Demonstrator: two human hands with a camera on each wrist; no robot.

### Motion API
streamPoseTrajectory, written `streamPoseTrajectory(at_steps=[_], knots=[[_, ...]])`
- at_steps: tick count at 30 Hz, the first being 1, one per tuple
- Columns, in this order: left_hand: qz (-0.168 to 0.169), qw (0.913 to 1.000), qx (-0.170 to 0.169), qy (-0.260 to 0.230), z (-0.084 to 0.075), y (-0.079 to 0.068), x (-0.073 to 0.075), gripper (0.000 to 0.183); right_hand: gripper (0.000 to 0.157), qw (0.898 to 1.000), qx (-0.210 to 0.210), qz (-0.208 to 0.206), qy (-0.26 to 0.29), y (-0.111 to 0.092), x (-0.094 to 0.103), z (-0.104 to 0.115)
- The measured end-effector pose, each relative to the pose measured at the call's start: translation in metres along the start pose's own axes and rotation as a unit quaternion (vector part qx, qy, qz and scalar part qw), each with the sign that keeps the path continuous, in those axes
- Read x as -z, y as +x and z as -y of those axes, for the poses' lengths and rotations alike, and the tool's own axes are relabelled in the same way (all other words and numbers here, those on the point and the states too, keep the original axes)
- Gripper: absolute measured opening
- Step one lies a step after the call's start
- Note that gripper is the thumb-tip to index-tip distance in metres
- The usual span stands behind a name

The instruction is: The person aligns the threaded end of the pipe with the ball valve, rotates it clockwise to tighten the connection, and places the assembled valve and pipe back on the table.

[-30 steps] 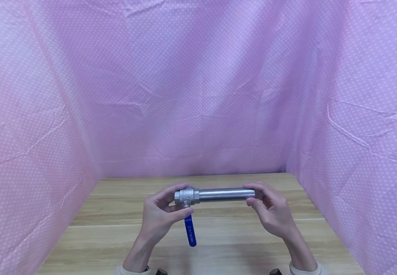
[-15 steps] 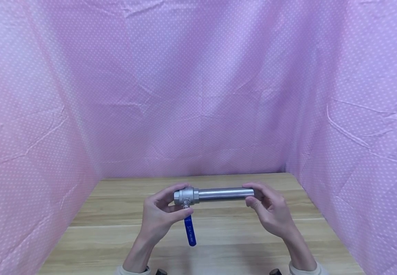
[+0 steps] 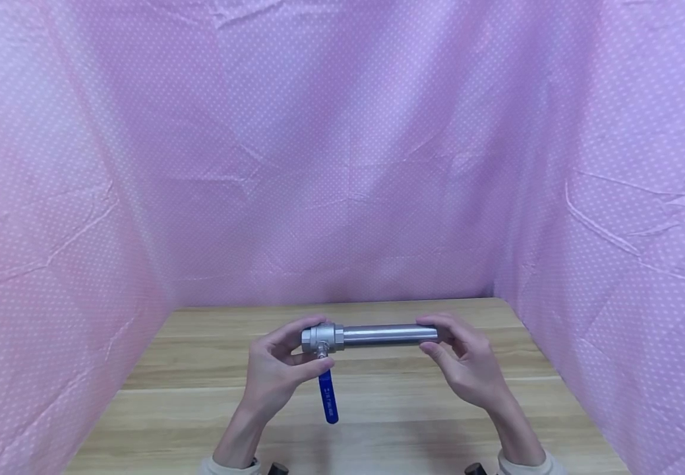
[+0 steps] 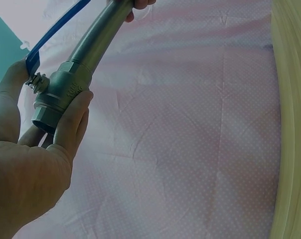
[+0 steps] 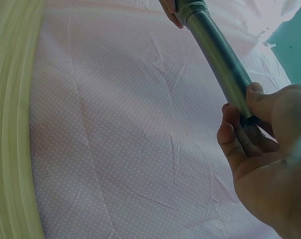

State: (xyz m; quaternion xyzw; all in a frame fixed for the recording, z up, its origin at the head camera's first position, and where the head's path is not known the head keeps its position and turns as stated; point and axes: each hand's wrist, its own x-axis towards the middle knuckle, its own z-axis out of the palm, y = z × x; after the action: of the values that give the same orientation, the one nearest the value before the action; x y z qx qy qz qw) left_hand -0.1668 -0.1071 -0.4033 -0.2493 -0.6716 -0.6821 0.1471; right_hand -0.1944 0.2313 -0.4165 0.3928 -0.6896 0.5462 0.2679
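Observation:
A metal ball valve point(image 3: 322, 338) with a blue lever handle point(image 3: 328, 398) is joined end to end with a smooth steel pipe point(image 3: 380, 335), held level above the table. My left hand point(image 3: 273, 373) grips the valve body, fingers behind it and thumb at the base of the lever. In the left wrist view the open end of the valve point(image 4: 47, 118) faces down toward the palm. My right hand point(image 3: 467, 363) pinches the pipe's free end between thumb and fingers, as the right wrist view of the pipe point(image 5: 220, 62) also shows. The lever points toward me.
Below lies a light wood-grain table point(image 3: 200, 409). Pink dotted cloth point(image 3: 342, 165) hangs at the back and on both sides. Two small dark cylindrical ends point(image 3: 279, 469) poke in at the bottom edge, between the sleeves.
Very little differs. The right thumb and fingers have shifted slightly left along the pipe, while the left hand keeps its hold on the valve.

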Motion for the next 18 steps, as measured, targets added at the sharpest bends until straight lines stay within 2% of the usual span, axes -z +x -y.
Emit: streamPoseTrajectory(at_steps=[5, 9, 14, 18], knots=[[0.001, 0.9997, 0.02, 0.012, 0.004, 0.0, 0.002, 0.061, 0.049, 1.0, -0.005, 0.008, -0.012, 0.001, -0.001, -0.001], [0.002, 0.9975, 0.07, 0.006, 0.008, 0.002, 0.004, 0.063, 0.046, 0.999, -0.017, 0.017, -0.024, 0.0, -0.001, -0.007], [0.014, 0.9905, 0.136, 0.001, 0.014, 0.004, 0.006, 0.064, 0.043, 0.997, -0.058, 0.04, -0.019, -0.003, 0.0, -0.017], [0.026, 0.9846, 0.173, 0.009, 0.02, 0.006, 0.008, 0.065, 0.043, 0.994, -0.089, 0.052, -0.037, -0.006, 0.002, -0.025]])
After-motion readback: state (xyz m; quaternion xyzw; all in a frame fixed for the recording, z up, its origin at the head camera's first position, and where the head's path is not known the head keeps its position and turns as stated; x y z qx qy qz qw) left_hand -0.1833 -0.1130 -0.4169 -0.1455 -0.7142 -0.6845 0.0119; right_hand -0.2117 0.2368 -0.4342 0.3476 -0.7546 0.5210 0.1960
